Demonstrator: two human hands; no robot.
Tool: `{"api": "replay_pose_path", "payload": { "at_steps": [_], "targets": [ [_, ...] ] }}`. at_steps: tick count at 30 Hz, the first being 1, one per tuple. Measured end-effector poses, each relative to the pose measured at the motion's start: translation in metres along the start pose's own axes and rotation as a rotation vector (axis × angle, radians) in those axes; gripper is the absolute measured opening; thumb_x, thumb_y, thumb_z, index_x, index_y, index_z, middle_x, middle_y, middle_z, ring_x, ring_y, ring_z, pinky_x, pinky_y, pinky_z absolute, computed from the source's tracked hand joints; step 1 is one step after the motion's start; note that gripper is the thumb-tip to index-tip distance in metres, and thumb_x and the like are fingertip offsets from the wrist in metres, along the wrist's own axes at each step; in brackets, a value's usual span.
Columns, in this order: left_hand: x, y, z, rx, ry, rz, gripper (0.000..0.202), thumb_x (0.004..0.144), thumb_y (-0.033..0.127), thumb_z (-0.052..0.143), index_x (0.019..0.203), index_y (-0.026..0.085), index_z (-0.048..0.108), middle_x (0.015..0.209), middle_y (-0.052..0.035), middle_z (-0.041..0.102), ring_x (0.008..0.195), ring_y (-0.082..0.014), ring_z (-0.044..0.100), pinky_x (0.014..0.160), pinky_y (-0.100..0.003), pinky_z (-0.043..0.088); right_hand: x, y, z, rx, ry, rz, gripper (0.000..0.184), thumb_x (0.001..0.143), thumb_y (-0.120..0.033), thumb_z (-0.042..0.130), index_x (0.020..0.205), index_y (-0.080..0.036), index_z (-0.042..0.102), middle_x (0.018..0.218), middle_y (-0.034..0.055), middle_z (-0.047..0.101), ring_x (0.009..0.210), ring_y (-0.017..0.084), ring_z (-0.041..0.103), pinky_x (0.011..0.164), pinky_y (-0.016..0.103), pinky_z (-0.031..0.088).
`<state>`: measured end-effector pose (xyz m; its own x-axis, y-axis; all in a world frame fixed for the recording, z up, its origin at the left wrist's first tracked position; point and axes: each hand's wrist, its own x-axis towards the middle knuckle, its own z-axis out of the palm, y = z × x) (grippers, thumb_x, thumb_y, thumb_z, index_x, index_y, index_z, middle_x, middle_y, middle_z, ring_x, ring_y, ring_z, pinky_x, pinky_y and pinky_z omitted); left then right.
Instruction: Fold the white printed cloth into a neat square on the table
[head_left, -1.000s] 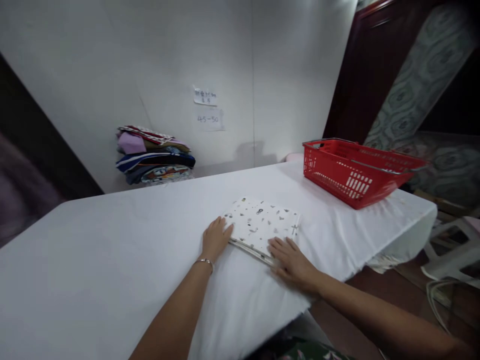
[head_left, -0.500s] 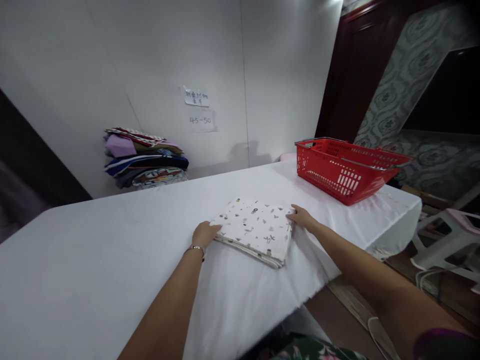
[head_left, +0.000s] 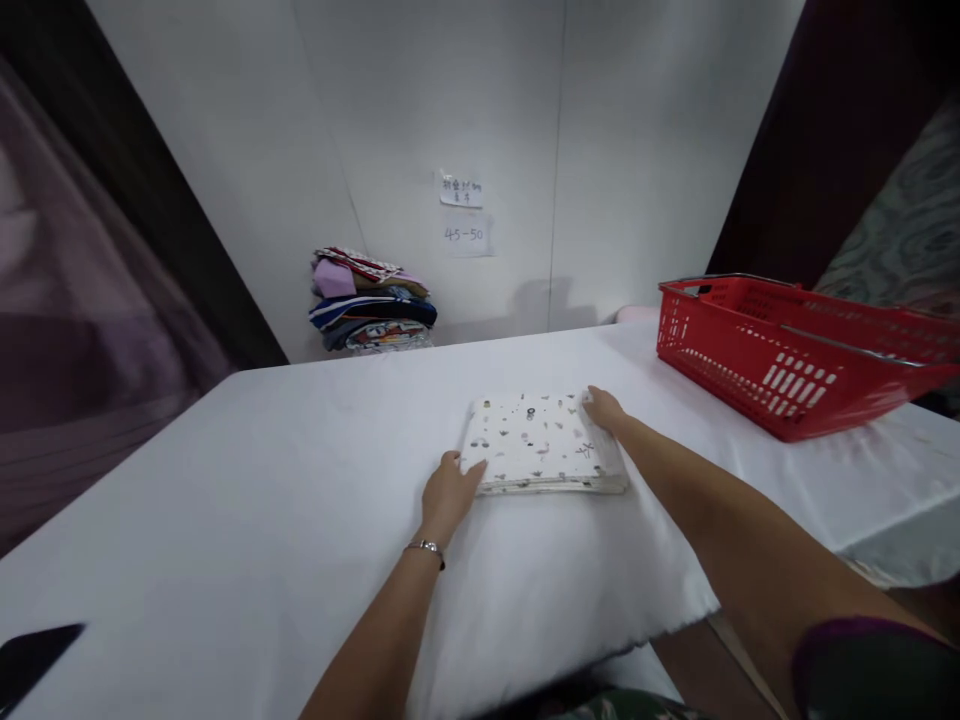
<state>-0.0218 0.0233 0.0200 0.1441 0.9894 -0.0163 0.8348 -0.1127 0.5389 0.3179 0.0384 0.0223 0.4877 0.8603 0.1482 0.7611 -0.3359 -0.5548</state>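
A folded white cloth (head_left: 529, 440) with small printed plants, birds and dots lies on the white-covered table (head_left: 300, 520), its layered fold towards me. My left hand (head_left: 448, 492), with a bracelet at the wrist, grips the near left corner, thumb on top and fingers along the side. At the far right corner, my right hand (head_left: 602, 408) holds the cloth's edge; some of its fingers are hidden from view.
To the right stands a red plastic basket (head_left: 750, 355) with metal handles. Folded fabrics (head_left: 371, 305) are stacked by the wall beyond the table, left of two paper notes (head_left: 466, 235). A dark object (head_left: 37, 655) lies at the lower left.
The cloth has been turned so its near edge now runs roughly level across my view. Both hands have stayed on it. My view has swung left, shifting the basket and fabric stack rightward.
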Motion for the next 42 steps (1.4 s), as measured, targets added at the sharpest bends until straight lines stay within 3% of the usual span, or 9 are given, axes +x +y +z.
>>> {"api": "replay_pose_path", "payload": {
  "at_steps": [6, 9, 15, 18, 22, 24, 27, 33, 42],
  "targets": [
    [-0.003, -0.007, 0.006, -0.009, 0.069, 0.052, 0.044, 0.083, 0.056, 0.04, 0.098, 0.019, 0.057, 0.085, -0.0073, 0.066, 0.08, -0.0225, 0.062, 0.065, -0.03, 0.041, -0.038, -0.004, 0.007, -0.097, 0.008, -0.101, 0.046, 0.079, -0.017, 0.049, 0.126, -0.02, 0.051, 0.14, 0.0106, 0.04, 0.133, 0.03, 0.025, 0.107, 0.051, 0.021],
    [-0.001, -0.011, 0.006, -0.109, 0.081, 0.051, 0.041, 0.084, 0.055, 0.04, 0.094, 0.02, 0.058, 0.082, -0.0042, 0.065, 0.077, -0.0197, 0.06, 0.065, -0.028, 0.042, -0.069, -0.009, 0.002, -0.051, -0.093, -0.31, 0.037, 0.082, -0.023, 0.047, 0.117, -0.02, 0.058, 0.132, 0.0088, 0.05, 0.128, 0.026, 0.036, 0.106, 0.044, 0.027],
    [-0.001, -0.02, 0.005, -0.367, 0.084, 0.082, 0.042, 0.082, 0.049, 0.047, 0.111, 0.021, 0.054, 0.081, -0.0003, 0.062, 0.072, -0.014, 0.058, 0.068, -0.025, 0.045, -0.129, -0.042, 0.001, 0.123, -0.304, -0.681, 0.035, 0.086, -0.038, 0.048, 0.115, -0.024, 0.06, 0.121, 0.0057, 0.059, 0.113, 0.024, 0.052, 0.096, 0.038, 0.04],
    [-0.005, -0.022, 0.003, -0.384, 0.089, 0.176, 0.041, 0.081, 0.046, 0.05, 0.114, 0.021, 0.056, 0.099, -0.0032, 0.06, 0.086, -0.0145, 0.058, 0.074, -0.025, 0.047, -0.143, -0.051, 0.008, 0.075, -0.289, -0.792, 0.035, 0.086, -0.039, 0.049, 0.116, -0.023, 0.059, 0.122, 0.007, 0.058, 0.113, 0.025, 0.052, 0.097, 0.041, 0.039],
    [-0.01, -0.019, 0.001, -0.293, 0.054, 0.441, 0.038, 0.076, 0.041, 0.061, 0.111, 0.026, 0.061, 0.125, -0.0041, 0.05, 0.116, -0.0197, 0.046, 0.094, -0.03, 0.042, -0.152, -0.047, 0.02, 0.034, -0.183, -0.786, 0.032, 0.089, -0.034, 0.046, 0.116, -0.023, 0.059, 0.123, 0.0081, 0.058, 0.116, 0.025, 0.049, 0.099, 0.045, 0.036],
    [-0.011, -0.017, 0.002, -0.195, 0.029, 0.583, 0.034, 0.074, 0.038, 0.065, 0.106, 0.026, 0.065, 0.127, -0.0035, 0.05, 0.122, -0.0221, 0.04, 0.103, -0.035, 0.035, -0.154, -0.043, 0.022, 0.036, -0.152, -0.796, 0.031, 0.09, -0.032, 0.044, 0.115, -0.023, 0.06, 0.12, 0.0076, 0.059, 0.115, 0.025, 0.05, 0.098, 0.045, 0.037],
    [-0.009, -0.017, 0.007, -0.103, 0.051, 0.706, 0.022, 0.078, 0.032, 0.062, 0.098, 0.027, 0.067, 0.121, -0.0028, 0.055, 0.12, -0.0226, 0.042, 0.102, -0.041, 0.034, -0.156, -0.039, 0.021, 0.044, -0.086, -0.816, 0.028, 0.091, -0.028, 0.043, 0.112, -0.023, 0.061, 0.114, 0.0082, 0.062, 0.109, 0.025, 0.053, 0.093, 0.046, 0.042],
    [-0.006, -0.021, 0.014, -0.038, 0.143, 0.796, 0.018, 0.082, 0.027, 0.058, 0.099, 0.027, 0.065, 0.113, -0.0032, 0.058, 0.114, -0.0209, 0.046, 0.096, -0.041, 0.038, -0.155, -0.038, 0.018, 0.037, -0.037, -0.808, 0.023, 0.089, -0.023, 0.048, 0.108, -0.022, 0.061, 0.106, 0.0095, 0.062, 0.097, 0.024, 0.056, 0.084, 0.044, 0.045],
    [-0.008, -0.012, 0.012, 0.003, 0.129, 0.789, 0.017, 0.086, 0.029, 0.052, 0.095, 0.025, 0.065, 0.103, -0.0026, 0.061, 0.106, -0.0184, 0.05, 0.093, -0.038, 0.037, -0.155, -0.035, 0.021, 0.021, 0.012, -0.78, 0.022, 0.089, -0.021, 0.047, 0.104, -0.022, 0.063, 0.097, 0.0086, 0.061, 0.09, 0.023, 0.053, 0.077, 0.038, 0.045]
  ]
}}
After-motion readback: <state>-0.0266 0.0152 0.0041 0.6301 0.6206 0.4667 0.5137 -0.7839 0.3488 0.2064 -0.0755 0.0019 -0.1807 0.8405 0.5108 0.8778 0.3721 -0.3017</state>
